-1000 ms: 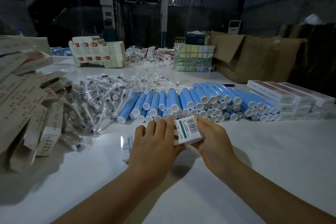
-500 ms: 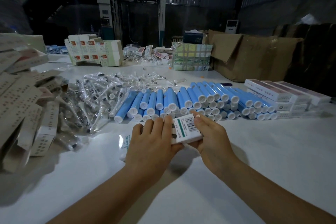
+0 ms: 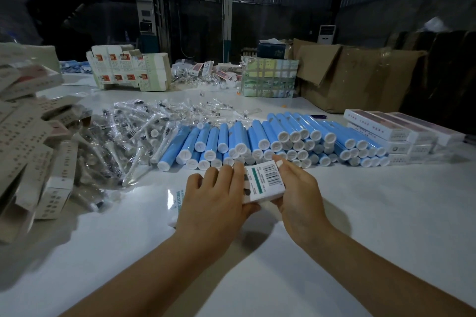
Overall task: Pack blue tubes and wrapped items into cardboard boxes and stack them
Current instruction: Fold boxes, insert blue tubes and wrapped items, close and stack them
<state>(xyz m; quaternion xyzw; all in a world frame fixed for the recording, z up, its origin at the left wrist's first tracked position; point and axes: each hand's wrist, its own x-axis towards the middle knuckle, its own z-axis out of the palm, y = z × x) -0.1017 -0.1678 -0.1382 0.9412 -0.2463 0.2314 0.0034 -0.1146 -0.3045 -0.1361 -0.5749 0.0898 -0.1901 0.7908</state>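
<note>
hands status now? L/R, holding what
Left hand: fingers curled round the small white box, gripping it.
Right hand: pinching the same box at its barcode end.

Two bare forearms reach in from the bottom edge, no sleeves, watch or gloves on them. The left hand point(image 3: 219, 198) and right hand point(image 3: 300, 195) show short, plain fingernails.

Two hands point(image 3: 257, 195), one box point(image 3: 264, 183)

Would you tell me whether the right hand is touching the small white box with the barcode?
Touching. The head view shows the right hand pinching the barcoded box, its fingers on the top edge.
</note>
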